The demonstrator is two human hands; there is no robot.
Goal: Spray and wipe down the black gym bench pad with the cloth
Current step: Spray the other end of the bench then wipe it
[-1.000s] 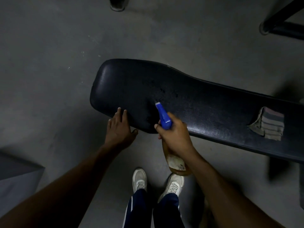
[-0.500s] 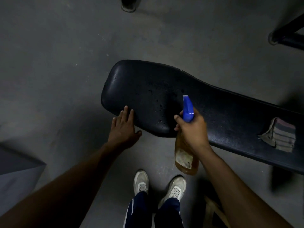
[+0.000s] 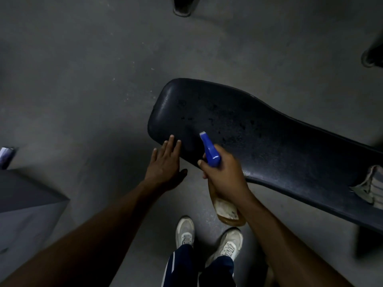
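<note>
The black bench pad (image 3: 269, 137) runs from the centre to the right edge, its surface dotted with wet droplets. My right hand (image 3: 224, 176) grips a spray bottle (image 3: 210, 152) with a blue trigger head and amber liquid; its nozzle points at the pad's near-left end. My left hand (image 3: 165, 166) lies flat with straight fingers, fingertips touching the pad's near-left edge. A striped folded cloth (image 3: 372, 188) lies on the pad at the far right, partly cut off by the frame.
Grey concrete floor (image 3: 83, 79) surrounds the bench. A grey box-like block (image 3: 24, 204) stands at lower left. Dark equipment feet show at the top (image 3: 182, 7) and upper right (image 3: 373, 56). My white shoes (image 3: 207, 237) stand just below the pad's near edge.
The view has shifted left, so the pad and cloth sit further right. My right hand swung the spray nozzle back toward the pad's left end. More droplets speckle the pad.
</note>
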